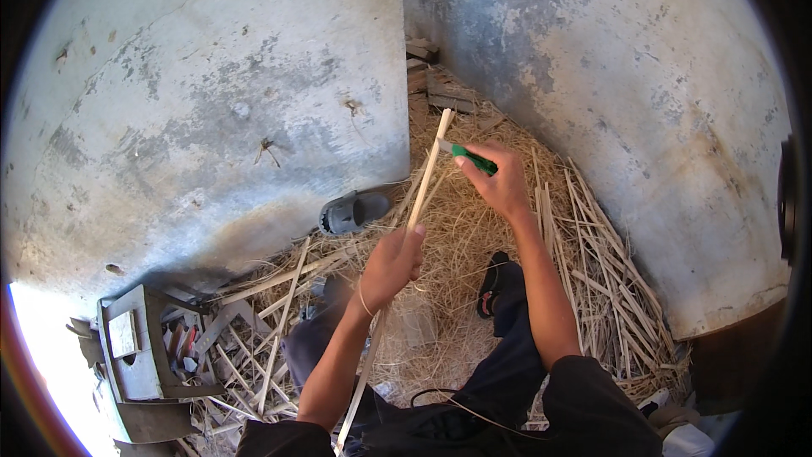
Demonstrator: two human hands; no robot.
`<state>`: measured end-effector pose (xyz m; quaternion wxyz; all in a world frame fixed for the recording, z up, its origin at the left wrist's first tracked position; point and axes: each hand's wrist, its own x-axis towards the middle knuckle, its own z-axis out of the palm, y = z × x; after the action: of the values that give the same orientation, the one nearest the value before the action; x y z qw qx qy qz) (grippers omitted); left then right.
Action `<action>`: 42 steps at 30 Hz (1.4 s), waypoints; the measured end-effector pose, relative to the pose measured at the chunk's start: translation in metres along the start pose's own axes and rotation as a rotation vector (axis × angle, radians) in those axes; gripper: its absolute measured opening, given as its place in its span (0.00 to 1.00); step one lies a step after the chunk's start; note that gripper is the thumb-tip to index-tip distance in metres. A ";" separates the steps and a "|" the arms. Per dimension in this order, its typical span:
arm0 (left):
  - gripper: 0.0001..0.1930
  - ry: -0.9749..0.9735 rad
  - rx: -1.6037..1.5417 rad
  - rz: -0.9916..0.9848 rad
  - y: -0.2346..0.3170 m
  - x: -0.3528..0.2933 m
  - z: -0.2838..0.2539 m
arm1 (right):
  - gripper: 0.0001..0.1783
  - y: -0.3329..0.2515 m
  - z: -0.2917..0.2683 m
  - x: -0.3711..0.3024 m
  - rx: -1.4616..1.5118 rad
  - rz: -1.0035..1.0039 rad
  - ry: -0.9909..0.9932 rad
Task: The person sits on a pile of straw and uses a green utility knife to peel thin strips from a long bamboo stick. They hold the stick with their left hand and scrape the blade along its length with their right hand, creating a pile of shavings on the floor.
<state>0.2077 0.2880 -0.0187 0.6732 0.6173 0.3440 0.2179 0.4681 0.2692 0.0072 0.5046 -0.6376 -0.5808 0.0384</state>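
My left hand (392, 264) is closed around a long pale bamboo strip (430, 162), which runs from near my lap up and away to a blunt far end. In my right hand (501, 178) is a green-handled utility knife (475, 159). Its blade lies against the strip a little below the far end. A thin band circles my left wrist. The strip's lower part passes beneath my left forearm and shows again beside it.
Fine shavings (474, 228) cover the floor. Split strips (605, 279) lie heaped along the right wall, others at left. A grey clog (353, 211) rests by the left wall. A worn box-like casing (139, 343) stands lower left; wood blocks (448, 93) sit in the corner.
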 end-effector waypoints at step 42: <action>0.21 0.218 0.186 0.221 -0.004 0.009 -0.012 | 0.20 -0.021 0.036 -0.017 -0.078 -0.258 -0.130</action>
<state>0.2044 0.3014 -0.0248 0.5439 0.6837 0.3635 0.3234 0.4248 0.2729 -0.0048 0.4415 -0.5729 -0.6905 -0.0080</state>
